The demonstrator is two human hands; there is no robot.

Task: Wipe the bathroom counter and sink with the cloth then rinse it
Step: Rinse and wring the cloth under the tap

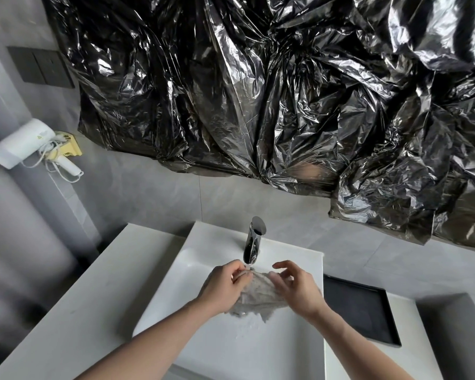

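A wet grey cloth [258,293] hangs bunched between both hands over the white sink basin [176,297], just below the chrome faucet [254,241]. My left hand [224,286] grips the cloth's left side with curled fingers. My right hand [296,289] holds the right side, thumb and fingers bent over the fabric. Water drips from the cloth's lower edge, and droplets speckle the basin beneath. The white counter [74,311] spreads out to the left of the basin.
A black tray [359,308] lies on the counter right of the sink. Crumpled black plastic sheeting [258,91] covers the wall above. A white hair dryer [28,142] hangs at the left wall, below a dark switch panel [40,67].
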